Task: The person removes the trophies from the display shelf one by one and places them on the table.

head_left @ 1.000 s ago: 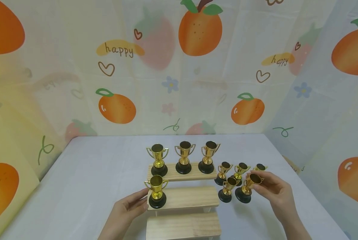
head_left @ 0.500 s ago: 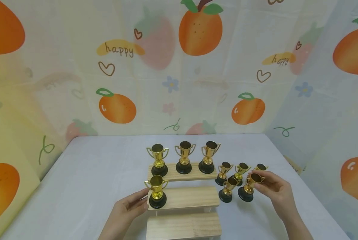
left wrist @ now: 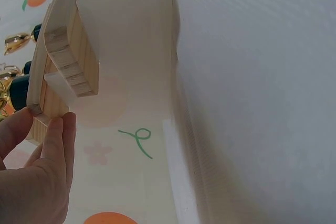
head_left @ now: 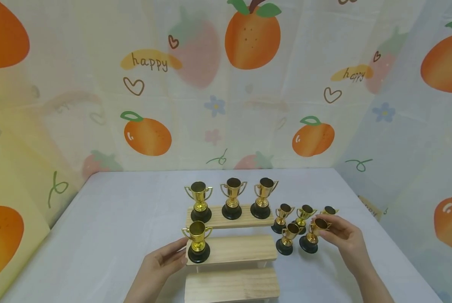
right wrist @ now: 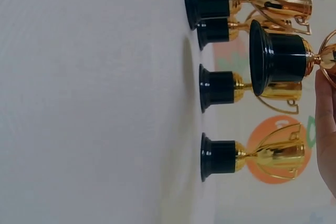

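Observation:
My left hand (head_left: 161, 261) pinches the left end of the middle wooden step (head_left: 244, 248) of a three-step display stand, thumb above and fingers below in the left wrist view. On that end stands a gold trophy cup (head_left: 198, 237) with a black base. My right hand (head_left: 347, 244) grips another small trophy (head_left: 310, 237) by its cup, slightly tilted. In the right wrist view, this held trophy's base (right wrist: 283, 59) hangs above the table, apart from it. Close by, several similar trophies (head_left: 287, 240) stand on the table; the rearmost (head_left: 329, 210) is partly hidden by my right hand.
Three trophies (head_left: 232, 200) stand in a row on the top step (head_left: 244, 223). The lowest step (head_left: 231, 286) bears nothing in view. A white cloth covers the table (head_left: 135, 202), with a fruit-print curtain (head_left: 248, 105) behind it and at both sides.
The trophy in my right hand has risen slightly and become a little less tilted. My left hand has stayed on the stand.

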Available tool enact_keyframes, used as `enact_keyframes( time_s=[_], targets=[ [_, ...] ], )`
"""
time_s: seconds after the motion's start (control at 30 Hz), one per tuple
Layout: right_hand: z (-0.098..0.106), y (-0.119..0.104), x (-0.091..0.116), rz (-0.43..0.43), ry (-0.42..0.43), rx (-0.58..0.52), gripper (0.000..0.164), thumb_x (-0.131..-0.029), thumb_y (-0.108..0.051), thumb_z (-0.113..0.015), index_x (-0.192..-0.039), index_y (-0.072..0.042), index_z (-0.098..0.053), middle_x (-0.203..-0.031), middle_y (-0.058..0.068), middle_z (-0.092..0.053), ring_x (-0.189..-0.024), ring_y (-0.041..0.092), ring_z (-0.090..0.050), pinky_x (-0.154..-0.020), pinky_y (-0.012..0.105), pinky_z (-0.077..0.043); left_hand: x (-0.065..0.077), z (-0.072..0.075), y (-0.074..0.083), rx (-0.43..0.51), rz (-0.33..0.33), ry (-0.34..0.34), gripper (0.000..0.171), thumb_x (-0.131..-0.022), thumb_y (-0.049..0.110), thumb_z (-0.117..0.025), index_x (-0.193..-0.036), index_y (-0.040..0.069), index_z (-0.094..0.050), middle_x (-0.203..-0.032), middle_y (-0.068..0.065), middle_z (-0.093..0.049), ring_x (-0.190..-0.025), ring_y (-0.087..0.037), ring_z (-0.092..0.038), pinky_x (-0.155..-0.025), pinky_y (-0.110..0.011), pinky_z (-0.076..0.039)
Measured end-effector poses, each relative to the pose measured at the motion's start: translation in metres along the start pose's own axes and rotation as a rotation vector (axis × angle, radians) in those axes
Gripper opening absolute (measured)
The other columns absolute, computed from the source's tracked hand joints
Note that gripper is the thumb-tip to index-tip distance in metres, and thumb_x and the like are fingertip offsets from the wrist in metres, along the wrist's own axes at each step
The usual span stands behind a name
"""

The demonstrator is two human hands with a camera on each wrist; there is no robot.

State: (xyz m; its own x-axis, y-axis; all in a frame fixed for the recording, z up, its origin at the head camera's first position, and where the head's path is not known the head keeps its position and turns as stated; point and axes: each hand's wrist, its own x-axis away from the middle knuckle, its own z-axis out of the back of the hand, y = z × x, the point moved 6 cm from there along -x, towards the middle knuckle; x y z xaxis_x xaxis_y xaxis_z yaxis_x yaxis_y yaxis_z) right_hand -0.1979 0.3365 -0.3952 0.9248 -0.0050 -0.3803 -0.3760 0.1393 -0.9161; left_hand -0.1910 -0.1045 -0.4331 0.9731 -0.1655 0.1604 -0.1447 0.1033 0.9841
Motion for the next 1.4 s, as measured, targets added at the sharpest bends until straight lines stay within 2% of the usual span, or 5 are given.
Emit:
enact_keyframes(
  time_s=[0.27,0.47,0.67,0.93,1.4],
  targets=[
    [0.001,0.012,-0.001,-0.030,-0.015,0.026,0.035,-0.089,0.013,-0.059,-0.124,0.006,-0.061,-0.115,-0.012,-0.071,-0.092,0.000,-0.068,-0.076,0.015,-0.057,0.001,0.000,0.001,-0.005,0.001,0.010,0.056,-0.090,0.013,-0.069,-0.141,-0.001,-0.051,-0.146,-0.021,-0.053,-0.105,0.010,-0.064,-0.097,-0.027,-0.057],
    [0.002,0.017,-0.003,-0.064,-0.018,0.053,0.034,-0.090,0.009,-0.061,-0.124,0.006,-0.060,-0.115,-0.016,-0.070,-0.094,-0.001,-0.068,-0.078,0.015,-0.057,0.001,0.000,0.001,-0.004,0.005,0.012,0.056,-0.091,0.014,-0.069,-0.141,-0.001,-0.051,-0.144,-0.022,-0.054,-0.116,-0.006,-0.066,-0.098,-0.030,-0.056],
    [0.003,0.020,-0.004,-0.069,-0.028,0.035,0.034,-0.090,0.010,-0.061,-0.124,0.007,-0.060,-0.115,-0.015,-0.070,-0.094,-0.002,-0.067,-0.079,0.015,-0.057,0.000,0.000,0.002,0.004,-0.001,0.007,0.056,-0.091,0.014,-0.069,-0.142,-0.001,-0.050,-0.144,-0.022,-0.055,-0.116,-0.005,-0.066,-0.098,-0.029,-0.056],
    [0.003,0.028,-0.005,-0.102,-0.061,0.020,0.035,-0.090,0.009,-0.060,-0.125,0.009,-0.058,-0.112,-0.015,-0.069,-0.093,-0.001,-0.066,-0.078,0.016,-0.057,0.000,0.000,0.001,-0.003,0.010,0.018,0.056,-0.091,0.014,-0.069,-0.141,-0.001,-0.051,-0.144,-0.021,-0.054,-0.124,-0.021,-0.063,-0.098,-0.032,-0.057],
    [0.003,0.033,-0.004,-0.141,-0.099,0.004,0.034,-0.090,0.008,-0.060,-0.124,0.005,-0.060,-0.110,-0.015,-0.069,-0.093,0.000,-0.066,-0.080,0.017,-0.057,0.000,0.000,0.000,0.005,0.009,-0.010,0.057,-0.091,0.014,-0.069,-0.143,-0.001,-0.049,-0.144,-0.021,-0.055,-0.109,0.006,-0.065,-0.098,-0.029,-0.056]
  ],
)
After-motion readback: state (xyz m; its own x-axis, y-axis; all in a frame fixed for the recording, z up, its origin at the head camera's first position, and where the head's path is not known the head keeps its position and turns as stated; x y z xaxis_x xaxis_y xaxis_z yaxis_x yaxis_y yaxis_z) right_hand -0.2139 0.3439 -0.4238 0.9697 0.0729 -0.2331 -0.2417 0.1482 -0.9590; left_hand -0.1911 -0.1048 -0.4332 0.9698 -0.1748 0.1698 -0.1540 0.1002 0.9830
